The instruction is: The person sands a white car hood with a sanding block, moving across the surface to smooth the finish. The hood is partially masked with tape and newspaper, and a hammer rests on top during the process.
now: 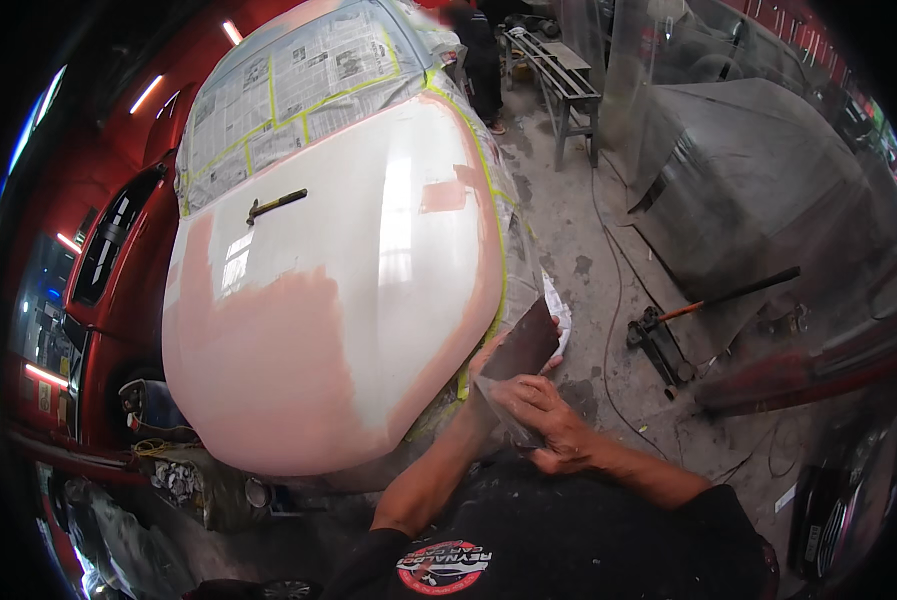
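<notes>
My right hand (546, 418) is closed on the near end of a dark brown sheet that looks like sandpaper (528, 345), where a greyish flap hangs below the fingers. Behind the sheet, my left hand (486, 357) is mostly covered; its fingertips show at the far edge, closed around the sheet. A crumpled white paper or cloth (561, 312) sticks out beside those fingertips. Both hands are just off the right front side of a white car hood (363, 240) with pinkish patches. On the hood lies a hammer (276, 206) with a dark handle.
Newspaper masking (308, 85) with yellow-green tape covers the windshield. A red car (128, 300) stands at left. Right of me are a floor jack (658, 350) with an orange-and-black handle, a plastic-draped car (758, 170) and floor cables. A person (483, 65) stands near a metal stand (566, 90).
</notes>
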`<move>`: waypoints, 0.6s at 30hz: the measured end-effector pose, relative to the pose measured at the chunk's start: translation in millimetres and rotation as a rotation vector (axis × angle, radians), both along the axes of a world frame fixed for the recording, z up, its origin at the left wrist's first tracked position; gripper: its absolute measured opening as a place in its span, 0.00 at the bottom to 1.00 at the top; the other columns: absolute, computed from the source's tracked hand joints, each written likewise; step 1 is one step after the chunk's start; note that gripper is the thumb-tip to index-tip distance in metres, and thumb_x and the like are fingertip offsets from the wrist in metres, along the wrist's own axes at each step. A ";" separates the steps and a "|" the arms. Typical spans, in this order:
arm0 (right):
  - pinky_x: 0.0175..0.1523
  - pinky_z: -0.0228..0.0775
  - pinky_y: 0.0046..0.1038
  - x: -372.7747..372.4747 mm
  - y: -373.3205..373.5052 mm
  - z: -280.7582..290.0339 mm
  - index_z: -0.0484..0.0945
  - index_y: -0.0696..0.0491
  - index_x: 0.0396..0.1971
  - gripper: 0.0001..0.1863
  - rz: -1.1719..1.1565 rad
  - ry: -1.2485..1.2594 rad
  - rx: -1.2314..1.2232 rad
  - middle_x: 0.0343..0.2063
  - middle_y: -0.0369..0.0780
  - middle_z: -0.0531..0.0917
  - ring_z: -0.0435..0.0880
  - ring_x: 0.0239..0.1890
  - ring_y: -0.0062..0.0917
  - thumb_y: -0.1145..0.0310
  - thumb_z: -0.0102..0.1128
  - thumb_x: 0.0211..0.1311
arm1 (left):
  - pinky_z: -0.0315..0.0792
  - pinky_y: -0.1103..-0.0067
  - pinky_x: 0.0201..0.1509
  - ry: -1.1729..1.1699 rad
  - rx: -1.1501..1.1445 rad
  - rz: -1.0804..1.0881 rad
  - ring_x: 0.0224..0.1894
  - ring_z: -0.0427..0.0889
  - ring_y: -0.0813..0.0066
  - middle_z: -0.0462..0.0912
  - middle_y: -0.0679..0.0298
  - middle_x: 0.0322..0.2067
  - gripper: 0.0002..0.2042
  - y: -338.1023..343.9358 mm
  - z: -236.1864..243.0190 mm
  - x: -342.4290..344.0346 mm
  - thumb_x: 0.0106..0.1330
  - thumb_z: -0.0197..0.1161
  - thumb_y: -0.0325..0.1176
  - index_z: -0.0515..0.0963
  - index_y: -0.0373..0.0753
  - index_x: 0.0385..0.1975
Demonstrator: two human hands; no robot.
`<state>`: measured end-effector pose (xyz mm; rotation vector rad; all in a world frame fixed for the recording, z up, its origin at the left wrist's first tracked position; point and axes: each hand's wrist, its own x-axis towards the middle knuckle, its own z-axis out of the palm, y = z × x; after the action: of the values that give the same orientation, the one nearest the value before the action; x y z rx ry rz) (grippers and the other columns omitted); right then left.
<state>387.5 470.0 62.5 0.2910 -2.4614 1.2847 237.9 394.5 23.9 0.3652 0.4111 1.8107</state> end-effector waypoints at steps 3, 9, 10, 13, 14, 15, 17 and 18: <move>0.69 0.56 0.43 -9.1 -16.7 -3.1 0.68 0.58 0.63 0.35 -0.214 0.066 -0.152 0.61 0.49 0.71 0.66 0.64 0.45 0.73 0.63 0.51 | 0.61 0.64 0.71 0.201 0.026 0.115 0.68 0.67 0.61 0.66 0.52 0.66 0.27 -0.2 3.6 2.7 0.76 0.36 0.43 0.58 0.33 0.70; 0.69 0.56 0.41 -40.4 -3.7 -16.8 0.70 0.59 0.62 0.33 -0.643 0.083 -0.502 0.60 0.50 0.73 0.69 0.62 0.44 0.70 0.63 0.53 | 0.60 0.72 0.71 0.305 -0.227 0.316 0.64 0.70 0.66 0.69 0.55 0.63 0.25 -1.2 4.0 40.9 0.77 0.36 0.39 0.59 0.33 0.69; 0.69 0.56 0.41 -39.3 -3.9 -15.7 0.69 0.59 0.62 0.34 -0.579 0.075 -0.345 0.61 0.50 0.73 0.68 0.63 0.44 0.70 0.64 0.53 | 0.60 0.72 0.71 0.222 -0.243 0.360 0.64 0.70 0.66 0.70 0.56 0.62 0.25 -1.1 7.3 42.9 0.77 0.36 0.39 0.60 0.33 0.69; 0.70 0.54 0.42 -23.8 -12.5 -15.0 0.69 0.59 0.63 0.35 -0.312 0.047 -0.009 0.62 0.49 0.72 0.67 0.64 0.42 0.68 0.65 0.51 | 0.65 0.72 0.68 0.072 -0.143 0.279 0.61 0.72 0.66 0.73 0.57 0.59 0.27 -10.9 -16.8 11.6 0.78 0.35 0.47 0.62 0.34 0.67; 0.70 0.54 0.42 -14.7 -17.3 -17.9 0.69 0.59 0.63 0.36 -0.182 0.042 0.019 0.62 0.49 0.71 0.66 0.64 0.42 0.67 0.65 0.50 | 0.66 0.72 0.67 -0.033 -0.077 0.244 0.61 0.73 0.66 0.73 0.57 0.59 0.28 -8.3 -10.3 0.6 0.78 0.35 0.48 0.62 0.34 0.67; 0.71 0.53 0.42 -11.4 -19.2 -19.1 0.69 0.59 0.63 0.37 -0.052 0.037 0.048 0.62 0.49 0.71 0.66 0.64 0.42 0.67 0.66 0.50 | 0.61 0.72 0.70 -0.117 -0.153 0.214 0.64 0.69 0.67 0.70 0.56 0.61 0.34 -11.8 0.5 -1.8 0.75 0.34 0.58 0.61 0.36 0.68; 0.69 0.56 0.40 -23.3 -15.9 -31.7 0.69 0.59 0.63 0.33 -0.168 0.075 -0.074 0.64 0.49 0.70 0.68 0.63 0.44 0.70 0.62 0.55 | 0.62 0.72 0.70 -0.025 -0.045 0.124 0.64 0.69 0.67 0.71 0.56 0.61 0.32 -16.6 -21.7 -3.0 0.76 0.35 0.56 0.62 0.35 0.68; 0.69 0.57 0.38 -31.1 -12.6 -38.1 0.69 0.59 0.63 0.31 -0.222 0.094 -0.138 0.65 0.49 0.69 0.68 0.63 0.45 0.71 0.60 0.58 | 0.63 0.72 0.68 0.036 -0.052 0.152 0.63 0.70 0.67 0.71 0.57 0.60 0.31 -17.6 -30.6 0.2 0.76 0.37 0.53 0.62 0.34 0.67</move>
<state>356.4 457.4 24.4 0.0394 -2.2421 1.3049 238.1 376.9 -6.7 0.3383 0.5213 1.9397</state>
